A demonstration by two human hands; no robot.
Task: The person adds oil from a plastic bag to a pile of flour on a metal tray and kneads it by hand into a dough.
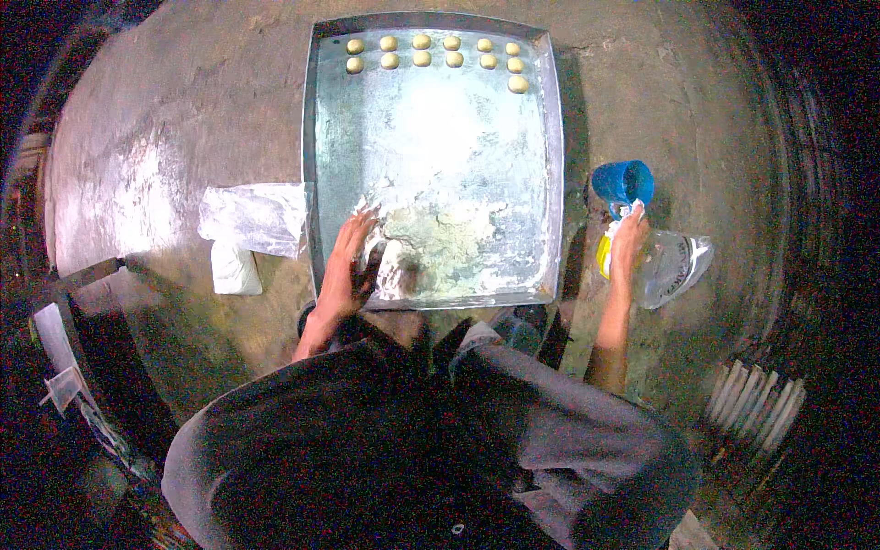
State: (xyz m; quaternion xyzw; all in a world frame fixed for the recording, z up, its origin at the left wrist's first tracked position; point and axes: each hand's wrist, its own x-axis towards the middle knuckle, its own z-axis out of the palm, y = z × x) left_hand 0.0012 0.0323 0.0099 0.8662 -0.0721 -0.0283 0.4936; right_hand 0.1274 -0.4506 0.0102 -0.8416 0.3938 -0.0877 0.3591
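The left hand [356, 252] is open, its fingers loosely bent and blurred against the left side of the floury dough [394, 261], which lies at the near end of the tray [353, 128]. The right hand [628, 240] reaches outside the tray's right side, fingers bunched at the near rim of the tilted blue cup [612, 186], and appears to grip it; what the cup holds cannot be made out. A clear bag [676, 268] sits just beside that wrist. Beyond the dough, the balls [422, 59] stand at the tray's far end: two rows of six, with one more beginning a third row at the right. As I judge it, those thirteen are shaped and set out, while the dough by the left hand is loose and unformed, and most of the tray remains bare, so the work looks early.
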